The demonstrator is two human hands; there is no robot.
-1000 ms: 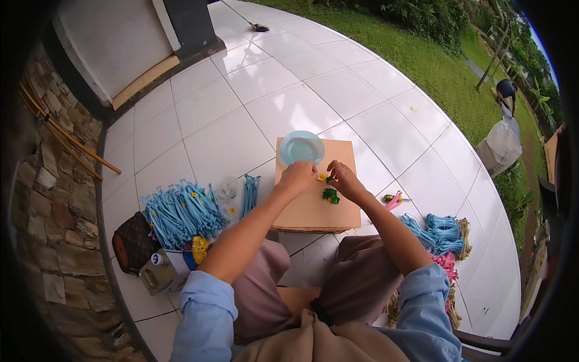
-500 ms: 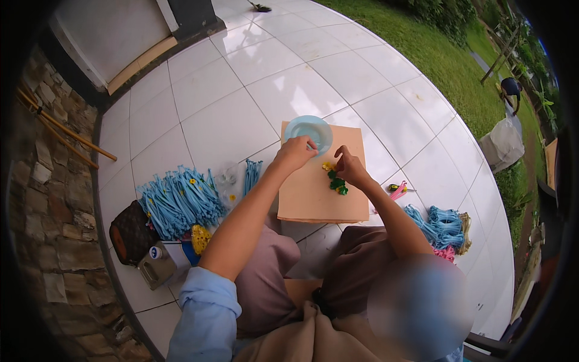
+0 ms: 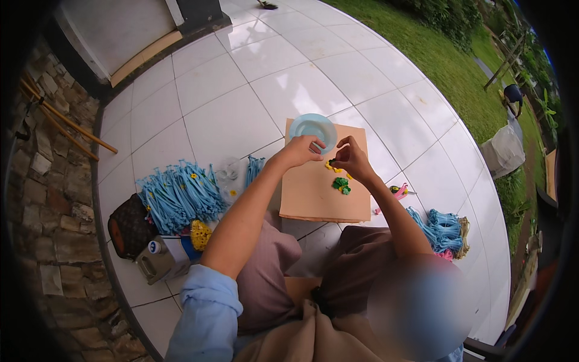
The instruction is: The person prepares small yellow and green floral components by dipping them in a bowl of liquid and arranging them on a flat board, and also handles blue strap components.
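A light blue bowl sits on the far part of a tan board in front of me. Over its near rim bends my left hand, thumb and fingers curved and apart, with nothing visible between them. Close by on the right, my right hand pinches a small dark green piece at its fingertips. Below that hand lie small yellow pieces and a cluster of green flower-like pieces.
To my left lie many light blue stems, a yellow bunch, a metal can and a brown bag. Blue bundles and a pink item rest at right. Another person bends on the grass.
My left hand has come back from the bowl toward the right hand. The right hand has risen off the green cluster with a green piece, leaving yellow pieces in sight.
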